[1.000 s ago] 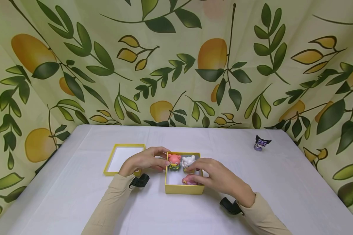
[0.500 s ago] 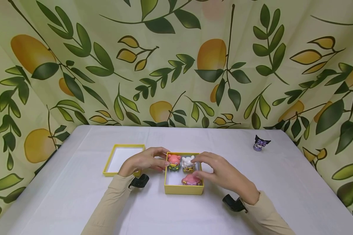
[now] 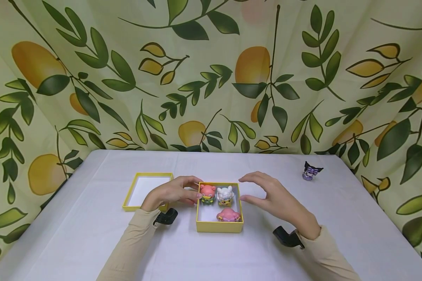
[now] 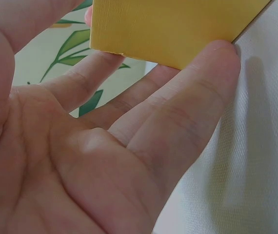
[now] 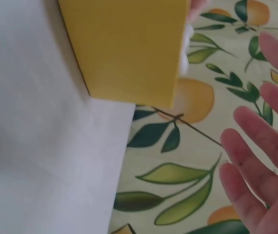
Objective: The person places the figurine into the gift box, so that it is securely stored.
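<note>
Fruit-and-leaf patterned fabric [image 3: 211, 47] hangs behind a white-covered table [image 3: 190, 253]. Palm turned inward, the left hand [image 3: 174, 192] rests extended fingers against a yellow box's [image 3: 219, 227] left wall, without clasping it. The right hand [image 3: 278, 194], fingers spread, holds nothing just beside the opposite wall. Inside stand a coral figurine [image 3: 208, 194] and a white-headed figurine [image 3: 225, 196], with a pink figurine [image 3: 228, 215] nearer. The left hand partly covers a shallow yellow lid [image 3: 144, 188]; a black-and-purple figurine [image 3: 311, 171] stands far right.

No text, label, brand, number or sign can be read in any view, neither on the yellow box [image 3: 219, 227] at six o'clock nor the printed cloth [image 3: 205, 48] at twelve.
</note>
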`<state>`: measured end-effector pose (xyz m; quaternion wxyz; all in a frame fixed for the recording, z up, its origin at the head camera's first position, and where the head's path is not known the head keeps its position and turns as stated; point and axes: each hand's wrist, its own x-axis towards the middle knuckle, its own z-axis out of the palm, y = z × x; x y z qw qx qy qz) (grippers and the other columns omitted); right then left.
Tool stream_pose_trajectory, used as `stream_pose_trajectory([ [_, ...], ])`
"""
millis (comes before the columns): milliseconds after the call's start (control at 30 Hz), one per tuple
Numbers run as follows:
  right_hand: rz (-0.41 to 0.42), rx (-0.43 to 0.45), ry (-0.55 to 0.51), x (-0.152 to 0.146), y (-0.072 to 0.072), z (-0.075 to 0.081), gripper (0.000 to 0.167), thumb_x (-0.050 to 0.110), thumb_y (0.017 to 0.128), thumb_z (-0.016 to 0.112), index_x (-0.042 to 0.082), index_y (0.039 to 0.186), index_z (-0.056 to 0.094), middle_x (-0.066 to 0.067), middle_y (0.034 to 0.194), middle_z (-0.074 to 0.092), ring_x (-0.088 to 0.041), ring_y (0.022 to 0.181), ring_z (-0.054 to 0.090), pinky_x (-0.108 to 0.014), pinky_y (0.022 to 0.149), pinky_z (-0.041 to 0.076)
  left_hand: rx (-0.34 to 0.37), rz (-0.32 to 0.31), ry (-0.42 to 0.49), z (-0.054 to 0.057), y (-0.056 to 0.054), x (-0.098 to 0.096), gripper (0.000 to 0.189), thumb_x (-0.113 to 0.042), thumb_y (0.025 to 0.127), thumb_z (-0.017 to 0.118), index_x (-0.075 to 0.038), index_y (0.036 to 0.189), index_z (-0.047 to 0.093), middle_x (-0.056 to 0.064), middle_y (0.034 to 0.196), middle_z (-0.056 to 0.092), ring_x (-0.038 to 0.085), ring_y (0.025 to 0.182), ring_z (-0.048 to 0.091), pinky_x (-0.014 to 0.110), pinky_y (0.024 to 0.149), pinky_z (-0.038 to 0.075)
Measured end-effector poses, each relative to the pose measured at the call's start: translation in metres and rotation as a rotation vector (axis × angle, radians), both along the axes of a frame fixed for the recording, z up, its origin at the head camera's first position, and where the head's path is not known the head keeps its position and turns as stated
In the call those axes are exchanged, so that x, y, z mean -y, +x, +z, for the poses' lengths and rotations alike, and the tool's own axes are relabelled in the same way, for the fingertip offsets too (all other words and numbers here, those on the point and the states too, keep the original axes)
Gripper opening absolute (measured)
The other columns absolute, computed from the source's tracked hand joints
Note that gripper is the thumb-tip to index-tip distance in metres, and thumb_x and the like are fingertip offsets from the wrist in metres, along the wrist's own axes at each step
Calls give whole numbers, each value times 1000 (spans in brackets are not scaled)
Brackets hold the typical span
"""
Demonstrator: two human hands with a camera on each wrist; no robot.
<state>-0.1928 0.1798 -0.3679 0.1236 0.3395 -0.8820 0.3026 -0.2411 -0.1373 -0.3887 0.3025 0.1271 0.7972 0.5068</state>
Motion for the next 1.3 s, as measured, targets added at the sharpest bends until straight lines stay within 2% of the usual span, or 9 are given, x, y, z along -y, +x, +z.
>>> stream_pose_trajectory([
  [500,-113,-101,-35,-30,-7,11,56,17,74,88,9,124,64,-7,127,66,-26,121,59,-48,100,50,-2,-7,1,0,0,1,55,-20,91,72,-5,139,50,18,133,56,19,96,67,35,90,60],
  [867,-203,-140,-70,-52,-16,11,60,12,69,89,6,124,64,-13,126,65,-31,120,58,-56,97,49,1,0,-15,0,0,0,56,-21,91,72,-6,140,50,17,137,55,20,99,67,35,92,59],
  [933,-217,-141,-73,-55,-17,10,61,12,69,90,6,124,64,-13,126,66,-30,119,58,-50,98,49,1,-1,-11,-1,0,0,56,-21,91,72,-6,140,50,17,137,55,20,99,67,35,92,59],
  [1000,-228,-149,-77,-59,-18,9,63,13,68,90,8,125,64,-12,126,66,-29,119,58,-35,102,48,1,-1,-5,-1,0,0,56,-20,91,72,-5,140,50,18,136,55,19,99,67,36,92,59],
  [1133,-235,-165,-108,-68,-22,7,66,12,67,91,8,126,64,-11,126,65,-21,120,56,-9,102,35,0,-4,3,-1,0,0,56,-20,91,72,-5,140,50,18,136,55,19,99,67,36,92,59],
  [1233,-238,-166,-132,-74,-25,5,67,10,66,91,7,127,63,-12,126,64,-10,120,53,-2,100,30,-1,-6,4,-1,0,0,56,-20,91,72,-4,140,50,18,136,55,19,99,67,36,92,59],
  [1300,-243,-165,-136,-79,-28,3,67,9,66,91,6,127,63,-13,126,64,-3,118,51,-1,95,33,0,-8,3,-1,0,0,56,-21,91,72,-4,140,49,19,136,55,19,99,67,35,91,60],
])
